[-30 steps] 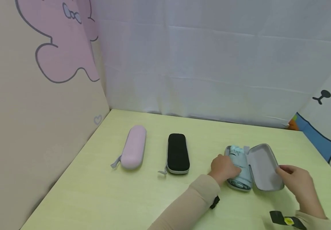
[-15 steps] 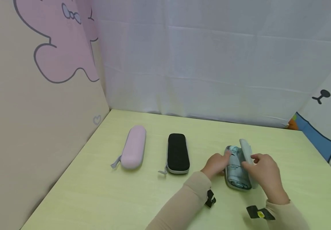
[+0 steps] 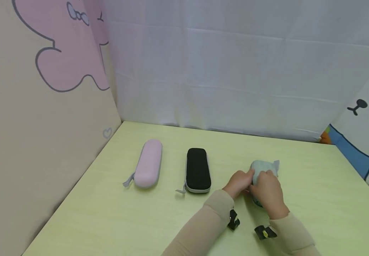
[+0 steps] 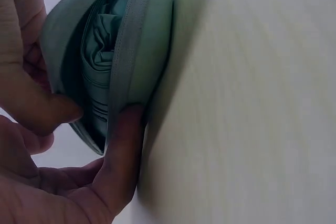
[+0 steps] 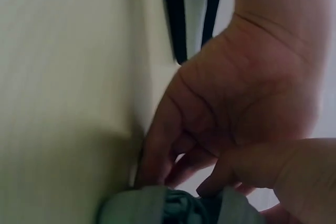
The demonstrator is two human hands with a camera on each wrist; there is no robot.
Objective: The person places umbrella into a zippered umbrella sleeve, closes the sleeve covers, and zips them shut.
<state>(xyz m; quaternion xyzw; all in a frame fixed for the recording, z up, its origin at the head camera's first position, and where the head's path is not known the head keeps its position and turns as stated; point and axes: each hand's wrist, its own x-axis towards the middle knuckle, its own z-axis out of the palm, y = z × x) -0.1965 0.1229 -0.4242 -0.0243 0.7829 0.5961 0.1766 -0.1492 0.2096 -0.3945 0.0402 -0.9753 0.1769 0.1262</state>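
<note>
A mint-green zip case [image 3: 261, 166] with a grey ribbon tab sits at the right of the table, its lid partly closed over a rolled bundle of teal fabric [image 4: 100, 51]. From the left side, my left hand [image 3: 239, 183] grips the case, a finger against its lower half near the zip edge. My right hand [image 3: 268, 192] lies over the lid and holds it, its thumb [image 5: 294, 169] at the gap between the two halves. The fabric shows through that gap in the left wrist view, while the right hand hides much of the case in the head view.
A black case [image 3: 198, 170] with a grey zip pull lies left of my hands. Farther left is a pink case [image 3: 149, 163] with a grey strap. A white sheet [image 3: 229, 78] hangs behind the pale yellow table [image 3: 123, 220].
The lid has swung from wide open on the right over onto the fabric bundle. My right hand moved left with it. My left hand shifted from the bundle to the case's left side.
</note>
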